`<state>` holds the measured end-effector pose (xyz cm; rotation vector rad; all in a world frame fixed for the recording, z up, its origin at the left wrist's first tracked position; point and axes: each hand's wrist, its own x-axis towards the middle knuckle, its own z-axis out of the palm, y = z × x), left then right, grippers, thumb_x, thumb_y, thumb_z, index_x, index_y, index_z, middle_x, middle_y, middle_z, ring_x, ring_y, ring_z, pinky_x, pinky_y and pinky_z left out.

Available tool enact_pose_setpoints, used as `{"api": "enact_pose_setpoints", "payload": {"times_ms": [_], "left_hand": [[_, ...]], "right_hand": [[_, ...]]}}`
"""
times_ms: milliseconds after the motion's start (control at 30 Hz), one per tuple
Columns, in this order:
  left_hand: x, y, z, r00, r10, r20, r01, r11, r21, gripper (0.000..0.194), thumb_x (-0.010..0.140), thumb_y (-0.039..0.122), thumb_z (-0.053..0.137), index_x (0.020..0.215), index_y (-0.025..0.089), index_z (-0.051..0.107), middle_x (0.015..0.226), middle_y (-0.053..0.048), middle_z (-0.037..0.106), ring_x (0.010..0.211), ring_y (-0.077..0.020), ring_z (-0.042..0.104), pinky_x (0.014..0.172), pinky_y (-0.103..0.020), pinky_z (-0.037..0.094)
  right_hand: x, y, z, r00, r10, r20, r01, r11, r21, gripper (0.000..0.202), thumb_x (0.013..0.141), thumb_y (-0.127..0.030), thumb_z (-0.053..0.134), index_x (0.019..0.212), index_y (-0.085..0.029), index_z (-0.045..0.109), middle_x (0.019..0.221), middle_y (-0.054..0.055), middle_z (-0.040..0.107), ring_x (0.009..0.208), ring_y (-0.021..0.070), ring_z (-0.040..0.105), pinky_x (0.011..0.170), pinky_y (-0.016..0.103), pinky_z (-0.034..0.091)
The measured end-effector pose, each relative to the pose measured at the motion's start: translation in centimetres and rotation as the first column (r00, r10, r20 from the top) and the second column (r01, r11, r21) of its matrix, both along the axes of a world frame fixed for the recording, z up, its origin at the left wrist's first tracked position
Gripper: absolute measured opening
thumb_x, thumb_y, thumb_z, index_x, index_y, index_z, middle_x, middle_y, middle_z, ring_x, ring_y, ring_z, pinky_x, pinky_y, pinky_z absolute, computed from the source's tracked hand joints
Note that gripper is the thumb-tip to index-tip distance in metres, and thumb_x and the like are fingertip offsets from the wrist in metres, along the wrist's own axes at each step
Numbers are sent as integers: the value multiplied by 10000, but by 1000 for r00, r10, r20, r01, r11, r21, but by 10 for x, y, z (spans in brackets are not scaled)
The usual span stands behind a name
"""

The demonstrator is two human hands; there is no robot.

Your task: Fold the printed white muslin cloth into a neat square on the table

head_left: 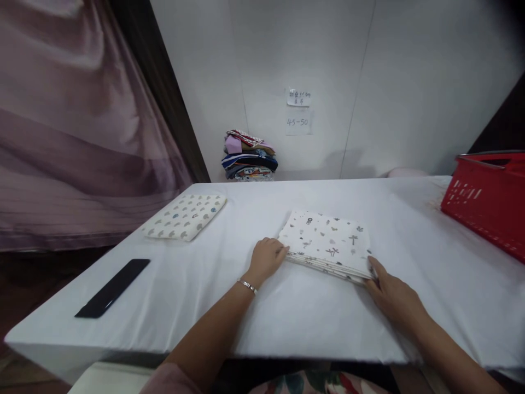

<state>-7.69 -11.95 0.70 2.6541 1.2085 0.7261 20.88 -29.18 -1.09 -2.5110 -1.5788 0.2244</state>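
Note:
A folded white cloth (324,238) with small grey and tan prints lies in front of me on the table, its stacked layers showing along the near edge. My left hand (267,258) grips its near left corner, fingers closed around the edge. At the near right corner, my right hand (391,293) pinches the layers between thumb and fingers. The underside of the cloth and some fingertips are hidden.
A second folded cloth (184,218) with mushroom-like prints lies at the left. Nearer, a flat black object (114,288) rests on the white-covered table (176,295). A red basket (488,202) stands at the right; stacked folded fabrics (249,158) sit by the wall.

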Motion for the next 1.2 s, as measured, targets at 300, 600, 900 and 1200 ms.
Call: {"api": "enact_pose_setpoints", "payload": {"times_ms": [300,600,900,1200], "left_hand": [[48,28,19,998,-53,-36,55,997,56,282,855,318,456,1068,195,596,1229,-64,557,1176,-205,446,993,-346,329],[63,40,-20,962,-70,-264,34,990,-140,569,880,535,292,1337,208,378,1487,-66,229,1381,-228,117,1103,-441,136],[78,52,9,948,-53,-314,-43,955,-292,637,833,612,301,1328,221,388,1486,-77,229,1378,-254,131,1090,-469,150],[95,78,-18,971,4,-241,-45,985,-168,624,864,562,287,1369,199,335,1506,-79,157,1383,-267,80,1059,-469,238]], "right_hand": [[-20,29,39,906,305,293,-402,837,371,535,824,-298,398,1332,-131,401,1390,138,385,1276,268,348,1009,410,343],[-8,87,-1,934,329,138,-341,938,69,664,875,-546,299,1344,-87,398,1439,164,300,1343,304,208,1077,460,192],[-5,81,-14,931,326,166,-348,930,122,673,881,-571,254,1352,-112,397,1446,145,294,1353,284,186,1087,435,155],[0,86,2,937,350,-14,-348,934,78,644,870,-592,284,1328,-162,427,1433,127,330,1340,290,227,1064,461,213]]}}
